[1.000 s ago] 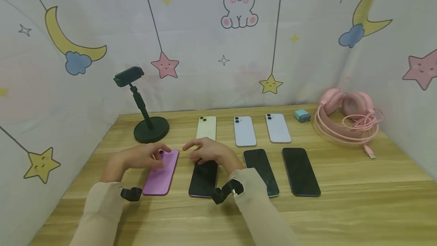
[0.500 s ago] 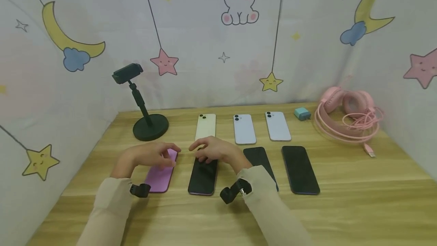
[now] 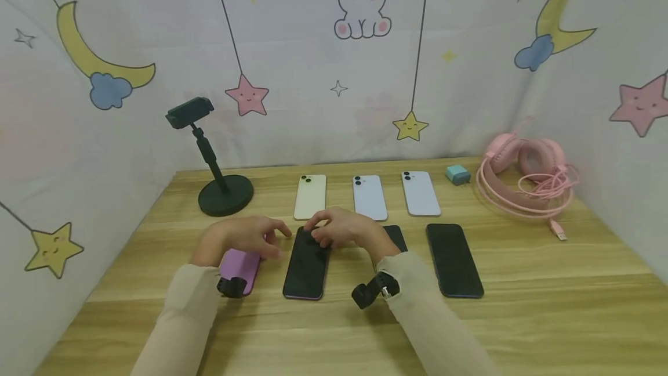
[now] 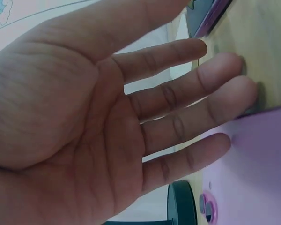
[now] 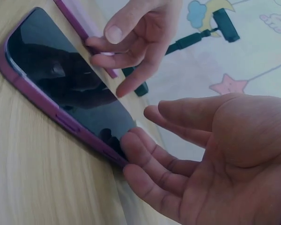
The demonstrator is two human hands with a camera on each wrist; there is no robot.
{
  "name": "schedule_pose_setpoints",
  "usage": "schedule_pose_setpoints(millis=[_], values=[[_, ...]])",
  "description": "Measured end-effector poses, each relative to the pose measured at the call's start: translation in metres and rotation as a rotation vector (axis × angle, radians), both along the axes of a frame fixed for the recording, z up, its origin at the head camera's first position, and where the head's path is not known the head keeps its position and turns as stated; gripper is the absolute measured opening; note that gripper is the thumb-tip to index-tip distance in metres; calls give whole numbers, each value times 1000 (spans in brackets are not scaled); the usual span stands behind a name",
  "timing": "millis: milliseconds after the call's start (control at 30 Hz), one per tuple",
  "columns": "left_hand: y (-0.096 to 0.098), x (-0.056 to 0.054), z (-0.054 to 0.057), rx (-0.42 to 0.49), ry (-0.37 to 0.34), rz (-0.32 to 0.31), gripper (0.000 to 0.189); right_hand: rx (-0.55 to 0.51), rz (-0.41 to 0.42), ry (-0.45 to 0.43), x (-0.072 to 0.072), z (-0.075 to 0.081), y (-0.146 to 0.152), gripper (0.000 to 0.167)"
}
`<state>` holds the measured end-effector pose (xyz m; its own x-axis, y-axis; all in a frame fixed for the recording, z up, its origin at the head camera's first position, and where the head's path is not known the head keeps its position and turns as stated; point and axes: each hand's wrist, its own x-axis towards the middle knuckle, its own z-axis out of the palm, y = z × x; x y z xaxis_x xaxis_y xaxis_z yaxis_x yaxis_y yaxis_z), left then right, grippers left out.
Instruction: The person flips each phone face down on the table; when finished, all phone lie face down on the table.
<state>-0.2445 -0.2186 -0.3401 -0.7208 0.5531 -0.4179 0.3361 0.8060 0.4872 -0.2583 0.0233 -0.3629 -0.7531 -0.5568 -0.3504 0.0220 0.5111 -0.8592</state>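
My left hand hovers with loosely bent fingers between a pink-purple phone, back up, and a dark-screened phone. In the left wrist view its fingertips are by the edge of the pink-purple phone; whether they touch it I cannot tell. My right hand is over the far right end of the dark-screened phone, which lies screen up with a purple frame. Its fingertips are at that phone's end and edge, without a visible pinch. Nothing shows in either hand.
A pale yellow phone and two pale lilac phones, one in the middle and one at right, lie behind. Right are two black-screened phones, one partly covered. A dark stand, a teal charger and pink headphones line the back.
Both hands have shifted right. The left hand has left the pink-purple phone's upper part for the gap beside it; the right has uncovered the yellow phone. The phones appear unmoved, the view slightly shifted.
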Motion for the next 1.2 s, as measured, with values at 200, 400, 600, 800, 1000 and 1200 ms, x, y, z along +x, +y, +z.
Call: schedule_pose_setpoints(millis=[200, 400, 600, 800, 1000, 1200], values=[[7, 3, 0, 5, 21, -7, 46, 4, 12, 21, 1, 0, 14, 28], [12, 3, 2, 29, 45, -19, 53, -28, -19, 3, -2, -4, 25, 30], [15, 5, 3, 42, 41, -3, 57, -70, 2, -72, -4, -1, 24, 32], [19, 6, 2, 70, 10, 23, 58, -82, 16, -176, 0, 1, 23, 32], [24, 5, 2, 88, -18, 28, 58, -83, -8, -178, 2, -2, 25, 34], [25, 6, 0, 100, -36, 35, 58, -92, -2, -182, 1, -7, 27, 35]])
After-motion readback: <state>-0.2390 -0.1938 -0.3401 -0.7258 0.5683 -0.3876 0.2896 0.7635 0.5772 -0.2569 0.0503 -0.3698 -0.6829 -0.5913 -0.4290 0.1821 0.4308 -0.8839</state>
